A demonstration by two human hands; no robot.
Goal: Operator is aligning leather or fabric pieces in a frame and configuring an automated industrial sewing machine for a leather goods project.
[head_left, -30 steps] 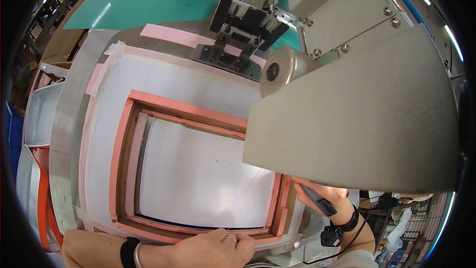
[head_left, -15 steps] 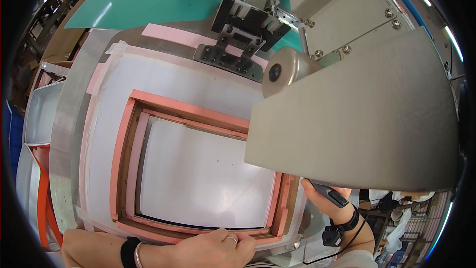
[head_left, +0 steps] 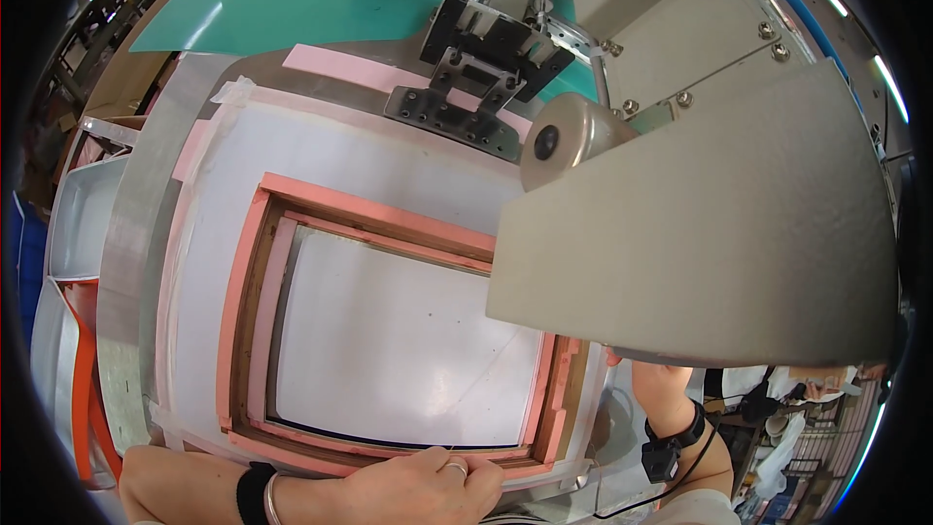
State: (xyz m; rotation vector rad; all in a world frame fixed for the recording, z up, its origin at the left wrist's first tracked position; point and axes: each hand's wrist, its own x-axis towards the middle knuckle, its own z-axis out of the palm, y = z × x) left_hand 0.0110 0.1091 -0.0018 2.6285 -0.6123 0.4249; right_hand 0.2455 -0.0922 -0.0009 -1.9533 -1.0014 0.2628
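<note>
There's the pink-edged frame [head_left: 369, 211], just beyond your left hand [head_left: 428, 488], white panel [head_left: 398, 350] inside! That hand curls at the near edge; can't tell whether it pinches anything. Off to its right, the grey housing [head_left: 690, 253] mostly hides your right hand [head_left: 663, 379], grip unreadable. Farther beyond your left: a dark metal bracket [head_left: 452, 122].

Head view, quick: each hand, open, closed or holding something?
Left hand: fingers curled at the near edge of the pink-edged frame; grip cannot be told.
Right hand: mostly hidden behind the beige machine housing; cannot be told.
</note>
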